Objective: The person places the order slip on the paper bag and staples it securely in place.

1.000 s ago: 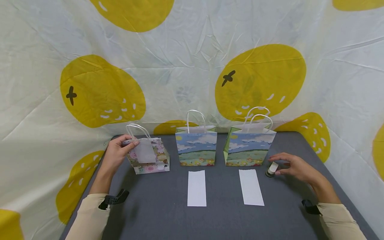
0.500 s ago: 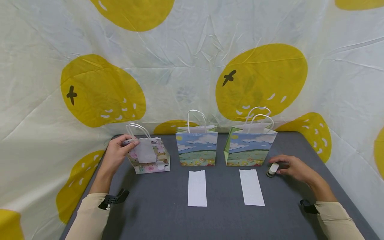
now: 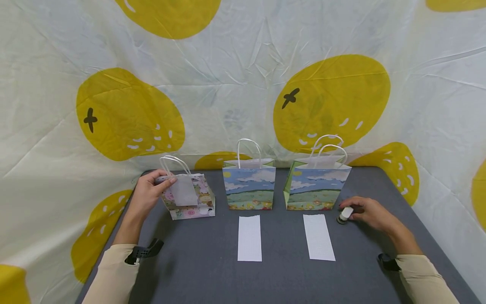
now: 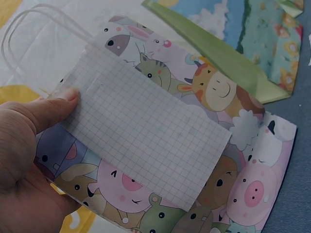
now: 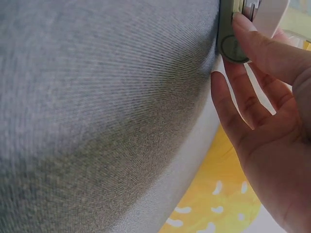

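Note:
On the left, my left hand [image 3: 145, 195] pinches the top of a paper gift bag [image 3: 206, 193] printed with cartoon animals, its white handles upright. The thumb also presses a squared paper slip [image 4: 146, 131] flat against the bag's front, as the left wrist view shows. My right hand [image 3: 373, 214] holds a small stapler [image 3: 344, 215], white on top with a grey-green base, between thumb and fingers. It stands on the table near the right-hand bag; its upper part leaves the right wrist view, where the base [image 5: 234, 47] shows under the thumb.
Two landscape-print gift bags stand at the back, one in the middle [image 3: 249, 190] and one to the right [image 3: 317, 190]. In front of each lies a white paper slip [image 3: 249, 239], the second slip [image 3: 319, 237] slightly turned. A lemon-print cloth [image 3: 228, 97] hangs behind the grey table [image 3: 281, 283].
My right hand has moved slightly left, its fingers and thumb closing on the stapler. The left hand, the bags and the slips stay in place.

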Demonstrator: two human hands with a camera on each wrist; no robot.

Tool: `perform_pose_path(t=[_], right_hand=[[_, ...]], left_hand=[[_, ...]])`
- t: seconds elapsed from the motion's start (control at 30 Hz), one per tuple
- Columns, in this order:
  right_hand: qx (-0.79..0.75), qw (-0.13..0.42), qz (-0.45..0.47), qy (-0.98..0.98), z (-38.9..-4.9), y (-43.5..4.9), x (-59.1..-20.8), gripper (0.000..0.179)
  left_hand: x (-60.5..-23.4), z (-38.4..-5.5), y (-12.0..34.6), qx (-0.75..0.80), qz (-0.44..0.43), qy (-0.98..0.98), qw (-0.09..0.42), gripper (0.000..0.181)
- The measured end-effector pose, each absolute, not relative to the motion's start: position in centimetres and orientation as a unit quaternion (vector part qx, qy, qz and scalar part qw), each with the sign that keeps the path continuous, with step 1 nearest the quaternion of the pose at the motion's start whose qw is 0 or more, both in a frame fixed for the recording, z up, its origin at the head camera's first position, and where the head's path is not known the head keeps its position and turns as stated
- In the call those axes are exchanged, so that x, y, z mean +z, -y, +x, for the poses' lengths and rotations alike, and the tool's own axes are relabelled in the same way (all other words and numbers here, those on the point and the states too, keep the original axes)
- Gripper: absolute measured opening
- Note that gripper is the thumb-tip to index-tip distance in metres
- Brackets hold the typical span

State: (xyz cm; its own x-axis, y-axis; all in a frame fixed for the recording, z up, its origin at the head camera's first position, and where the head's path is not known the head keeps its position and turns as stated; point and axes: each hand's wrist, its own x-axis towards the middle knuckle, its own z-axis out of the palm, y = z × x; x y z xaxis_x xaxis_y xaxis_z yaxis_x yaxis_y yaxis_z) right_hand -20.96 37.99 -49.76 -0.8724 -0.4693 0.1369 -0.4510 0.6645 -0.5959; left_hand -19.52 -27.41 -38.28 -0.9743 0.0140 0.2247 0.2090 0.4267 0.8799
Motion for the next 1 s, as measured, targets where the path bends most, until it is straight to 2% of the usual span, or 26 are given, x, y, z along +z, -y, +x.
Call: perform_pose_path(t=[1.0], right_hand=[[-0.309, 0.01, -0.247, -0.918, -20.85, -37.99, -50.01, 0.032]], left_hand=[[-38.54, -19.66, 27.54, -0.551, -0.077, 0.825, 0.093, 0.02]])
